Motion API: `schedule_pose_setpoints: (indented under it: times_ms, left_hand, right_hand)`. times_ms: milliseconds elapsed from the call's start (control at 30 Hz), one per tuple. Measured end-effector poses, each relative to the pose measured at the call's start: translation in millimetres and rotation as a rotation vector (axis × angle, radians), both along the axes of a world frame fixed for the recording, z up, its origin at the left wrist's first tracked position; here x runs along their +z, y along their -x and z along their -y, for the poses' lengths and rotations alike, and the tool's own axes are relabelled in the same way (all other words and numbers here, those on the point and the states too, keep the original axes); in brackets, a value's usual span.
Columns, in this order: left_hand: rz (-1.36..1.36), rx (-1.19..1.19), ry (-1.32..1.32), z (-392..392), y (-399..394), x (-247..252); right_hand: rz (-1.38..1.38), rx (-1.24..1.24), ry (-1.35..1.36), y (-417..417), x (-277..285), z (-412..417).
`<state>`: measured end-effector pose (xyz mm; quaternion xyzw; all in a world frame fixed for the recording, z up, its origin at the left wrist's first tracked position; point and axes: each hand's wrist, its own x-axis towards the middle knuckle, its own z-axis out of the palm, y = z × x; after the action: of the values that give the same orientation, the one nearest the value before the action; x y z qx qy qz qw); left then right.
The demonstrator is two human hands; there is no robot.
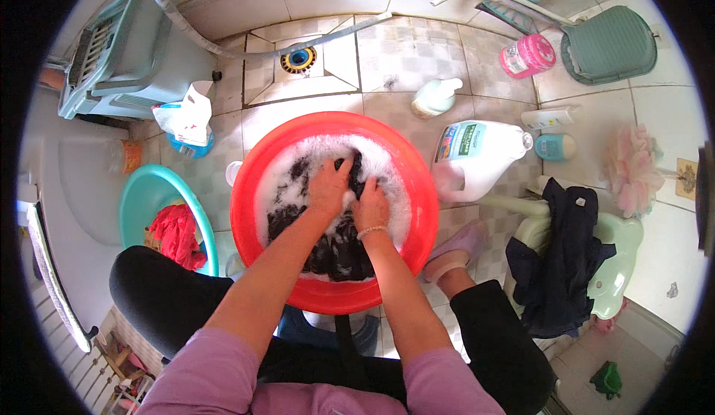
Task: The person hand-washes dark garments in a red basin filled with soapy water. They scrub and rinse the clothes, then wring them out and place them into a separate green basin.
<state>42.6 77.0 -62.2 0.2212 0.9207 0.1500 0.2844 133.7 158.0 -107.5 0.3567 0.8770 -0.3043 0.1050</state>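
Note:
A red plastic basin [335,299] full of white suds [338,142] stands before me between my knees. Dark wet cloth [342,253], perhaps a garment, lies in the foam. Both hands grip one bunched part of it near the basin's middle. My left hand [328,186] pinches a fold between thumb and fingers. Close beside it on the right, my right hand [371,205], with a bracelet at the wrist, has its fingers curled on the same bunch. Foam hides part of the cloth's outline.
Right of the basin stand a white detergent jug [480,161] and a pump bottle [435,97]. A dark garment [558,269] drapes over a pale green stool [617,258]. To the left, a turquoise basin [131,197] holds red cloth [177,233]. A floor drain [298,59] lies beyond.

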Motion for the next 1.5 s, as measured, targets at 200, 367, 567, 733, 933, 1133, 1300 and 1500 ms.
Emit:
schedule_pose_setpoints:
  times_ms: [200,367,567,733,933,1133,1300,1500]
  left_hand:
    - [0.233,0.403,-0.482,-10,6,-43]
    - [1.315,0.828,-1.646,12,3,27]
    - [1.518,0.841,-1.597,30,-4,-2]
    - [1.209,1.234,-1.221,24,-18,-31]
    - [0.443,1.062,-0.839,12,16,27]
    - [-0.07,-0.041,0.033,14,-1,-25]
    - [0.117,0.311,-0.37,-22,-8,-77]
    - [1.597,0.826,-1.612,23,3,4]
  right_hand:
    - [-0.269,-0.435,0.587,36,-19,-21]
    - [-0.682,-0.232,0.415,45,77,40]
    - [-0.635,0.177,0.077,27,135,82]
    - [-0.609,-0.133,-0.004,46,94,36]
    - [-0.72,-0.65,0.379,13,48,-11]
    - [0.057,0.093,0.214,4,20,11]
    - [-0.251,-0.274,0.177,13,-90,-31]
    - [-0.502,-0.149,0.624,38,113,47]
